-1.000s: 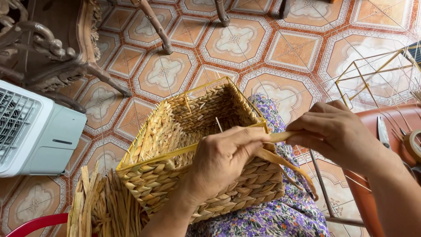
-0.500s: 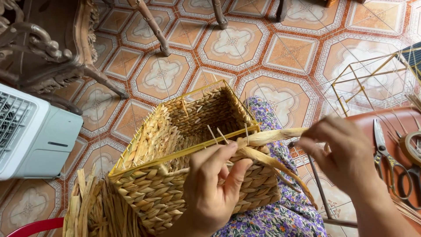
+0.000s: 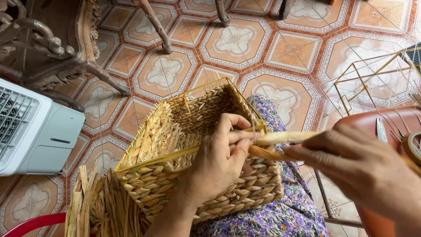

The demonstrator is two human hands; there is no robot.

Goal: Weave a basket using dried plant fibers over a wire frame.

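Over a patterned tile floor (image 3: 228, 39), a woven basket (image 3: 175, 145) is steadied at its rim by the left hand (image 3: 219, 162), fingers closed; at 3 o'clock, the right hand (image 3: 359, 166) pinches a straw strand (image 3: 285, 138) taut.

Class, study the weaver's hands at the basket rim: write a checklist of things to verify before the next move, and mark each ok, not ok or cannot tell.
1. Basket steady on the lap: ok, it rests tilted on the flowered cloth.
2. Left hand braces the rim corner: ok, fingers lie over the rim.
3. Right hand grips the strand: ok, the strand runs from this hand to the corner.
4. Strand end tucked under the rim: cannot tell, the fingers hide it.
5. Spare strands within reach: ok, a bundle lies beside the basket.
6. Scissors at hand: ok, on the red stool.
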